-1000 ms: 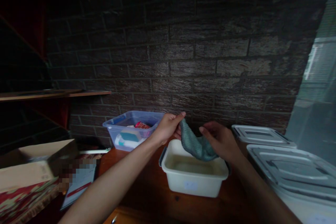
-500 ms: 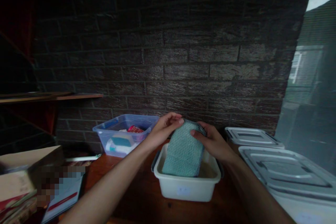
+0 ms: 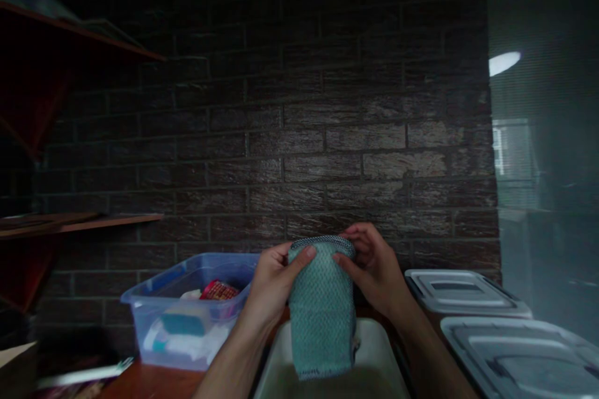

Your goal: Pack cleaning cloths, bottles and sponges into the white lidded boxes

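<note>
A teal waffle-weave cloth [image 3: 322, 312] hangs folded in front of me, above a white plastic tub [image 3: 381, 361] at the bottom of the view. My left hand [image 3: 274, 280] pinches the cloth's upper left edge with thumb over the fabric. My right hand [image 3: 374, 268] grips the upper right edge, fingers curled behind the fold. Both hands hold it up close to a dark brick wall.
A clear blue bin [image 3: 187, 305] with a red packet and white items stands to the left on the wooden top. Two grey lidded containers [image 3: 463, 290] [image 3: 528, 355] sit to the right. Wooden shelves [image 3: 79, 221] jut out at the left. A glass pane is at the right.
The cloth went from a loose bunch to a neat fold held by both hands. The hands rose with it, and the view tilted up, so the tub dropped to the bottom edge.
</note>
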Motion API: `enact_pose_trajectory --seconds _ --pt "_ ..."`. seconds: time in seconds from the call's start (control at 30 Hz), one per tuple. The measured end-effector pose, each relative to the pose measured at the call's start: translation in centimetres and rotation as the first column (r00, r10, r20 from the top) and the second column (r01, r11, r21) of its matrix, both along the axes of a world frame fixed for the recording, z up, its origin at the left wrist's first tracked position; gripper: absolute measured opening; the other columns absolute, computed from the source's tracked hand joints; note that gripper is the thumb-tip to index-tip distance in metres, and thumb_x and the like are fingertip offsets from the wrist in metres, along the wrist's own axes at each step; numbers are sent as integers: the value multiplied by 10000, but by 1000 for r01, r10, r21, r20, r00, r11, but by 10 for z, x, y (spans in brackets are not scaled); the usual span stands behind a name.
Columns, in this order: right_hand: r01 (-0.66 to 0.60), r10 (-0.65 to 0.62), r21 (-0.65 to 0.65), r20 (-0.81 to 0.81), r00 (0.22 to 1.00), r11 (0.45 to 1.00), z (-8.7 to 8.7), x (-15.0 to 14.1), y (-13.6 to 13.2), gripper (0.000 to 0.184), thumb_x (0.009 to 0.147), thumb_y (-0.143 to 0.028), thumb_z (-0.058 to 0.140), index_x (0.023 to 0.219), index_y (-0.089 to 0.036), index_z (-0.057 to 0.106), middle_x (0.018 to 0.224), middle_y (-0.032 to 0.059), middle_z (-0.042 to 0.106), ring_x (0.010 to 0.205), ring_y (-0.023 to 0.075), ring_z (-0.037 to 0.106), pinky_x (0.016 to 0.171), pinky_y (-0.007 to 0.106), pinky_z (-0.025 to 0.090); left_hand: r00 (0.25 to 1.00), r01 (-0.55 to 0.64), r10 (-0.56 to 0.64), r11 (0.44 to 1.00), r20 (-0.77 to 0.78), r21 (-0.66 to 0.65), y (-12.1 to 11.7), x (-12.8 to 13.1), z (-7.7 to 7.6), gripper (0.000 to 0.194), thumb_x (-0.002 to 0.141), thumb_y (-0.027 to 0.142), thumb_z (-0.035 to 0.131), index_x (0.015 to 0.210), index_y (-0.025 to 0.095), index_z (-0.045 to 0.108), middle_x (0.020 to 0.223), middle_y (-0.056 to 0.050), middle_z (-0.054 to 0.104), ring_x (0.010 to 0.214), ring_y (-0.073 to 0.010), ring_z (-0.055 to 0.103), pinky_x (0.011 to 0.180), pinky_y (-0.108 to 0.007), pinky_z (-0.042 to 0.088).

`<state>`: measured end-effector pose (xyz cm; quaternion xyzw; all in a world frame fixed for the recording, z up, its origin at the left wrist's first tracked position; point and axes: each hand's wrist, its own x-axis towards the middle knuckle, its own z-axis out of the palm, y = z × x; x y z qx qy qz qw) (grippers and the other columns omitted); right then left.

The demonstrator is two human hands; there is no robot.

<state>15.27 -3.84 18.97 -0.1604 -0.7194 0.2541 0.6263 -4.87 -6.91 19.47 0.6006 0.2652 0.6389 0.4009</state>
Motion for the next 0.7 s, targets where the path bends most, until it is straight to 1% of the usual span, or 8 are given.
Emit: enact_pose_trajectory --seconds 0.07,0.1,0.2,0.3,0.4,0.5,0.63,0.7 --pt "30 -31 35 26 999 999 -3 0 1 260 896 -317 747 1070 -268 560 1208 58 679 1026 205 678 787 305 553 1000 -13 13 1000 8 1 3 -3 -1 166 823 364 804 903 219 789 880 -60 786 741 -222 710 726 -351 570" --pt "42 -44 48 30 999 998 -5 0 2 228 904 -317 738 1040 -264 562 1216 58 676 1010 199 679 784 304 557 1000 -24 24 1000 9 -2 4 -4 -2 168 816 365 810 892 216 790 874 -62 786 733 -223 710 711 -348 570" --pt "78 -76 70 -28 997 995 -7 -1 4 263 892 -307 756 1056 -269 554 1228 53 668 950 177 672 774 301 574 998 -65 65 998 5 -19 4 -6 -4 183 802 367 823 868 200 787 853 -61 783 712 -213 706 672 -326 569" --pt "96 -91 94 -55 994 991 -8 0 6 267 878 -292 768 1030 -260 550 1239 58 653 949 175 662 751 290 578 996 -90 90 996 -6 -22 2 -6 -3 194 815 357 816 872 174 785 857 -59 781 709 -181 701 663 -285 562" --pt "83 -84 89 11 996 993 -9 1 7 212 886 -304 760 993 -248 585 1150 52 670 953 188 664 757 302 575 995 -103 103 994 -11 -20 -1 -6 -3 192 811 339 826 862 158 786 844 -57 781 674 -150 685 637 -249 550" --pt "80 -83 48 45 996 996 -10 0 8 223 869 -326 779 997 -243 616 1022 37 682 886 188 663 734 310 570 992 -125 125 992 -22 -18 -1 -8 -4 190 808 332 832 879 160 791 859 -59 786 690 -151 694 649 -247 558" --pt "88 -90 54 44 995 995 -11 -3 10 156 891 -328 755 922 -224 642 1027 42 680 888 185 665 750 310 557 988 -153 153 988 -30 0 4 -13 -7 170 821 320 824 895 170 794 885 -51 791 730 -150 705 685 -244 567" --pt "77 -80 54 57 995 996 -12 -5 11 145 919 -337 722 889 -219 644 984 36 675 880 181 660 754 305 546 986 -163 163 987 -32 8 5 -15 -7 169 824 316 823 902 169 796 904 -52 793 739 -148 705 694 -243 569"
